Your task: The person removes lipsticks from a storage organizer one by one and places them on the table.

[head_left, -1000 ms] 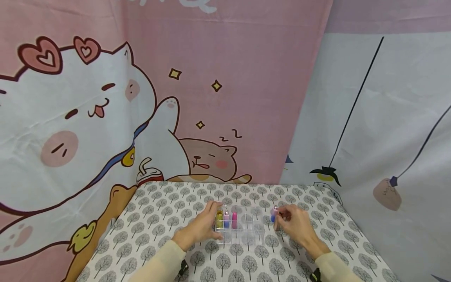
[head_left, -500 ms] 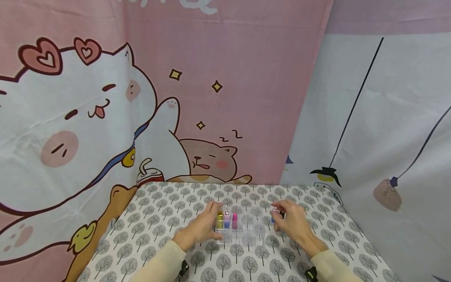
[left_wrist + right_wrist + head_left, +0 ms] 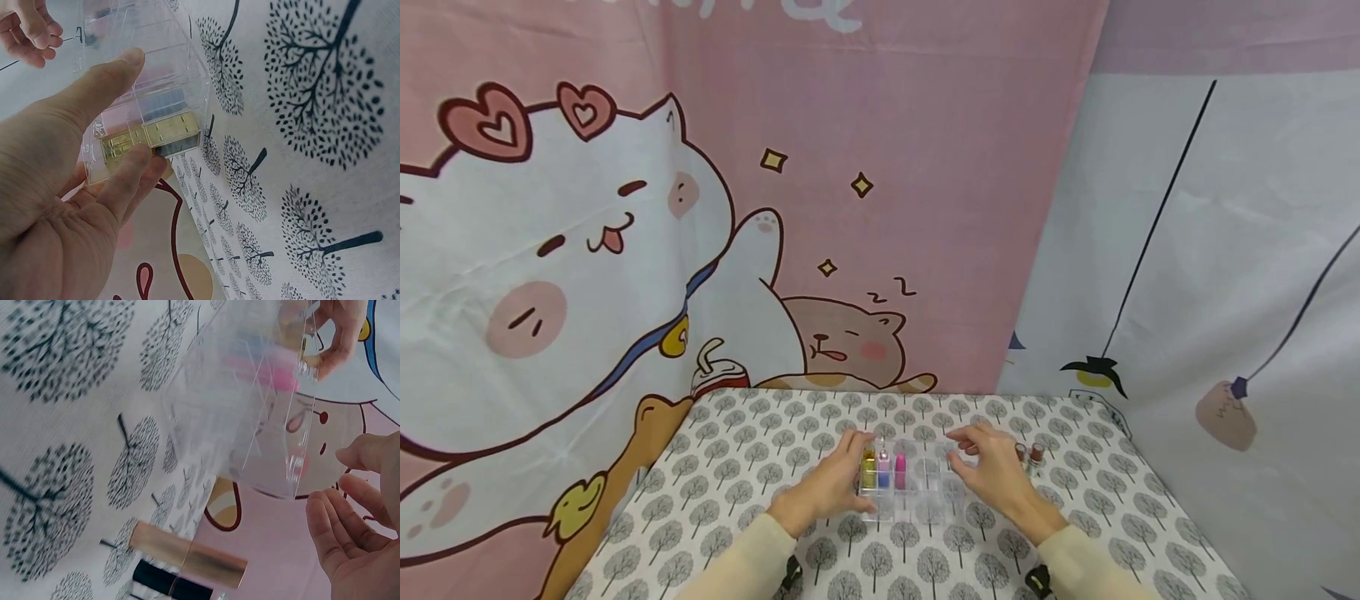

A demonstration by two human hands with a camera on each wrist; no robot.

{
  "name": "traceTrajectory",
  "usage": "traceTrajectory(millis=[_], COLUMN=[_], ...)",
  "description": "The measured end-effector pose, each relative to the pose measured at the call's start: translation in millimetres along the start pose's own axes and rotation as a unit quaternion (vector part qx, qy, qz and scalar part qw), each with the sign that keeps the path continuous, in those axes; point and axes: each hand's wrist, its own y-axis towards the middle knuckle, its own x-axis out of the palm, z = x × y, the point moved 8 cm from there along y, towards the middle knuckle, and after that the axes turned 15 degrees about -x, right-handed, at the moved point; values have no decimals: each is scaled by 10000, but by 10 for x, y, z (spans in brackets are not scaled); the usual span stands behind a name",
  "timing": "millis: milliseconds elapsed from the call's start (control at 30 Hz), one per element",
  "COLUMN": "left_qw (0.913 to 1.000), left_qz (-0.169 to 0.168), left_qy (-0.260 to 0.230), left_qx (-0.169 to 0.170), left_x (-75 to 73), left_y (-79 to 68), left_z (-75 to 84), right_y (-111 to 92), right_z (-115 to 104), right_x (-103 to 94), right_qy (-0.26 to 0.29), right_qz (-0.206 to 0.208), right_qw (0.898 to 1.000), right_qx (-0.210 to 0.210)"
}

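A clear plastic organizer point(image 3: 927, 505) with several compartments stands on the table. My left hand point(image 3: 829, 482) grips its left end, thumb on the near side and fingers on the far side. Its back row holds a yellow-gold tube point(image 3: 869, 470), a pink-and-blue tube point(image 3: 883, 472) and a magenta tube point(image 3: 900, 472). In the left wrist view, my fingertips lie beside the gold tube point(image 3: 172, 130). My right hand point(image 3: 997, 472) hovers by the organizer's right end, fingers loosely bent; the right wrist view shows nothing between them point(image 3: 356, 515).
Two brown-topped tubes point(image 3: 1036, 452) stand right of my right hand. The right wrist view shows a rose-gold lipstick tube point(image 3: 187, 553) and a black tube point(image 3: 172, 581) side by side. A tree-print cloth point(image 3: 760, 450) covers the table; a cartoon-print curtain point(image 3: 955, 208) hangs behind.
My right hand has moved left from the tubes toward the organizer. The pink-and-blue tube beside it earlier is no longer visible. My left hand has stayed on the organizer.
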Motion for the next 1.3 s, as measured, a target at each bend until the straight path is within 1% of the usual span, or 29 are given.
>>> traceTrajectory(millis=[167, 300, 433, 567, 867, 1200, 1300], left_qw=[10000, 10000, 10000, 10000, 10000, 9999, 9999], left_qz=[20, -7, -20, 27, 71, 108, 109], left_qy=[3, -26, -44, -8, 44, 90, 101], left_qx=[4, -13, -18, 7, 29, 76, 78], left_x=[-7, 15, 14, 10, 18, 17, 25], left_y=[5, 0, 1, 7, 6, 21, 23], left_z=[8, 1, -1, -2, 4, 12, 8], right_y=[66, 83, 114, 146, 164, 153, 152], right_z=[-53, -84, -121, -161, -169, -177, -198], right_x=[118, 230, 347, 457, 688, 799, 826], right_qy=[215, 336, 395, 497, 592, 658, 653], right_qz=[-284, -562, -751, -832, -1003, -1196, -1225], right_qw=[9991, 9970, 9956, 9948, 9925, 9880, 9882], right_qx=[209, 401, 390, 296, 360, 725, 648])
